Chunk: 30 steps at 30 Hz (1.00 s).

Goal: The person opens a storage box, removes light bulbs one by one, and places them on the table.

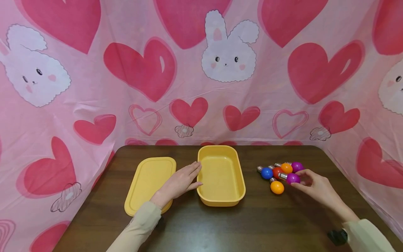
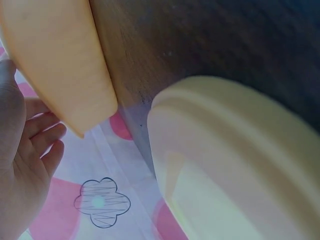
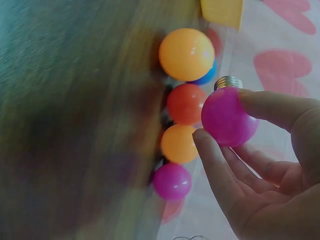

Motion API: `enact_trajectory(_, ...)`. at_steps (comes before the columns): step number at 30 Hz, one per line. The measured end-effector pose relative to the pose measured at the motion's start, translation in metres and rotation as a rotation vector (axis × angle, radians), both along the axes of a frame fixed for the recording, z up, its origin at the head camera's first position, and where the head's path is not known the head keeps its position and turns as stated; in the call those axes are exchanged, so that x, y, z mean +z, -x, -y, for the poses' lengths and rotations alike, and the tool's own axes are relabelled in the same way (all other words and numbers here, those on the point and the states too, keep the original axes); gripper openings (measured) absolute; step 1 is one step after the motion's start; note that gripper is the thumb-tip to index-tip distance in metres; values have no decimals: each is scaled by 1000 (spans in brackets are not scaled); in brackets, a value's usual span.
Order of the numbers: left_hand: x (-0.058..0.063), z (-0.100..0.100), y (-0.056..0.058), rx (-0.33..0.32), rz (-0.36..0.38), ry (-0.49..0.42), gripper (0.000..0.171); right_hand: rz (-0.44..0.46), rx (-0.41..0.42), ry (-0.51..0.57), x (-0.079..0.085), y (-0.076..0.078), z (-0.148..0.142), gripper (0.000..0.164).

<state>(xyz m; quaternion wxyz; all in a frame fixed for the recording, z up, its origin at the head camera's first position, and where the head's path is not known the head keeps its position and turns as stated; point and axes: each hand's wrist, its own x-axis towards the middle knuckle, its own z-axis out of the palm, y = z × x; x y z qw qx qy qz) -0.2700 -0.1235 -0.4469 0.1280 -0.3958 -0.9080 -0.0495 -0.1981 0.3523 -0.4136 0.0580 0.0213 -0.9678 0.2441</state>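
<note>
Between thumb and fingers my right hand (image 1: 318,187) pinches a purple light bulb (image 3: 229,117), its silver screw base pointing away from the palm. Close by on the table are a blue bulb (image 1: 267,173), a red bulb (image 3: 186,104), an orange bulb (image 1: 277,187), a second orange bulb (image 3: 179,144) and another purple bulb (image 3: 172,181). A yellow rectangular container (image 1: 221,175) stands without its lid at the middle of the table. My left hand (image 1: 181,182) rests on its left rim, fingers extended.
The yellow lid (image 1: 151,182) lies flat left of the container, partly under my left forearm in the head view. A dark wooden table (image 1: 226,231) carries everything. Behind it hangs a pink cloth (image 1: 195,87) printed with hearts and rabbits.
</note>
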Motion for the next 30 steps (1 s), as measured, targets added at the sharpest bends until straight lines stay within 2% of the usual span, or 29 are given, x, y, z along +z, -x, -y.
enact_trajectory(8, 0, 0, 1, 4, -4, 9, 69, -7, -34, -20, -11, -3, -10, 47)
enact_trajectory(15, 0, 1, 0, 9, -2, 8, 71, -19, -17, -20, -22, -3, -13, 43)
enact_trajectory(23, -1, 0, 1, 5, 0, 3, 70, 12, -12, -4, -24, 1, -12, 44)
enact_trajectory(30, 0, -1, -1, 3, -17, 15, 70, 4, -8, -23, -28, 2, -14, 43)
